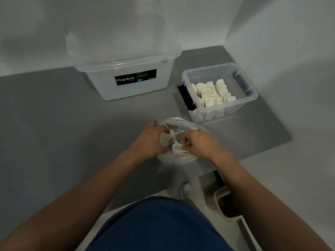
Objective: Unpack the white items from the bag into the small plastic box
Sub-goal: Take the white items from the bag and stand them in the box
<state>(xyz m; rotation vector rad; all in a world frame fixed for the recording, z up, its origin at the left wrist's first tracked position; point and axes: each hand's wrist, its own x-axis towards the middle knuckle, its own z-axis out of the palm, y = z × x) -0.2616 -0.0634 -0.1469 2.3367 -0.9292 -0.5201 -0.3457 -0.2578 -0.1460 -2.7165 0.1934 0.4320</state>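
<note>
A clear plastic bag [178, 122] lies on the grey table near its front edge. Both my hands are in its mouth. My left hand [150, 138] grips a white item [165, 138] with curled fingers. My right hand [197, 144] pinches another white item [176, 148] between thumb and fingers. The small plastic box [233, 104] stands at the right, beyond the bag, open, with a black latch on its left end. Several white items [213, 93] stand in rows inside it.
A large clear Megabox tub [126, 77] stands at the back, left of the small box, with a wall behind it. A wall rises close on the right. Below the table's front edge are the floor, a shoe [186, 189] and a beige bin [226, 205].
</note>
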